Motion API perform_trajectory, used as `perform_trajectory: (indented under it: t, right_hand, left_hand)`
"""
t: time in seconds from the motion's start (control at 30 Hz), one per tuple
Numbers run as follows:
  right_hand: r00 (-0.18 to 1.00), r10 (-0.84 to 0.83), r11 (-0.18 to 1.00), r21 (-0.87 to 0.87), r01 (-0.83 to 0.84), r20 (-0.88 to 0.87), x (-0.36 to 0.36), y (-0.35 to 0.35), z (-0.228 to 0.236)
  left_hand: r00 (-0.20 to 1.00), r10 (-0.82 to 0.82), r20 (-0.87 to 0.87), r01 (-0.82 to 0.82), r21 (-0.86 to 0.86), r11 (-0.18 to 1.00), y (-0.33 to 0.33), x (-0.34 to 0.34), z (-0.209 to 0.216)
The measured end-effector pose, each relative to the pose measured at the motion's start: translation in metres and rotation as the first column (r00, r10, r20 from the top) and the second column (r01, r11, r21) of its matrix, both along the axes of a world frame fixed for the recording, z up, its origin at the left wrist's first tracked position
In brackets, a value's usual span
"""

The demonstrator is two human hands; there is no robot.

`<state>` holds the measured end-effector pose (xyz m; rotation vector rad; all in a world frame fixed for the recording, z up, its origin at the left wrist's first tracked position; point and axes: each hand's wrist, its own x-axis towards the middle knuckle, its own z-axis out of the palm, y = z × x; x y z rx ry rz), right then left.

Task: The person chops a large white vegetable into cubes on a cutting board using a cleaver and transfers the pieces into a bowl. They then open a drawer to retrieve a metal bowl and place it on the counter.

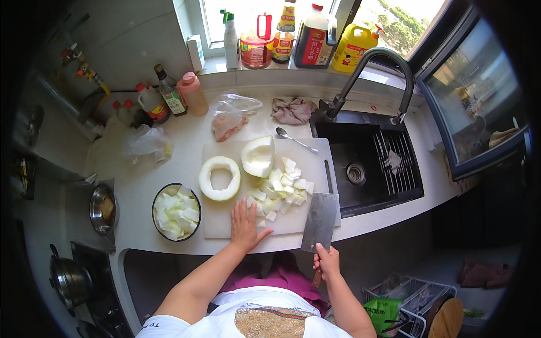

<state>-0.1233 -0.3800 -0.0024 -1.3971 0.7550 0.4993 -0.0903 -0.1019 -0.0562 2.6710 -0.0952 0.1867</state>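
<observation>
My right hand [327, 261] is closed around the wooden handle of a cleaver [320, 221], whose broad blade lies over the right front corner of the white cutting board [293, 226]. My left hand [244, 226] rests flat on the board with its fingers stretched out. Just beyond its fingertips lies a pale green-white melon ring [219, 178] with a hollow centre. Cut melon pieces [280, 190] are heaped to the right of that hand. Behind them stands a larger hollowed melon chunk [258, 156]. A dark-rimmed bowl [198, 216] full of cut pieces sits left of the board.
A black sink [355, 200] with a tall faucet [394, 52] adjoins the board's right side. A spoon [297, 140], a crumpled cloth [293, 110] and bagged raw meat [228, 125] lie behind it. A metal bowl [103, 208] and a pot [70, 281] stand at the left.
</observation>
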Motion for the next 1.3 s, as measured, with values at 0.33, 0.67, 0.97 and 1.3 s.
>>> perform_trajectory:
  t: [0.33,0.67,0.97,1.3]
  right_hand:
    - [0.976,0.213,0.968,0.151,-0.202,-0.056,0.003,0.058,-0.023]
    - [0.929,0.369,0.916,0.184,-0.358,-0.031,-0.002,0.081,-0.016]
    - [0.783,0.621,0.763,0.2,-0.614,0.033,0.019,0.092,0.046]
    - [0.427,0.904,0.413,0.287,-0.864,-0.016,0.046,0.216,0.082]
  left_hand:
    - [0.997,0.005,0.083,-0.003,-0.018,1.0,-0.025,0.042,-0.009]
    - [0.982,0.068,0.176,-0.042,-0.146,0.988,-0.057,0.042,0.014]
    - [0.919,0.277,0.281,-0.257,-0.106,0.961,-0.024,0.015,0.083]
    - [0.785,0.521,0.334,-0.564,0.039,0.825,0.11,-0.028,0.106]
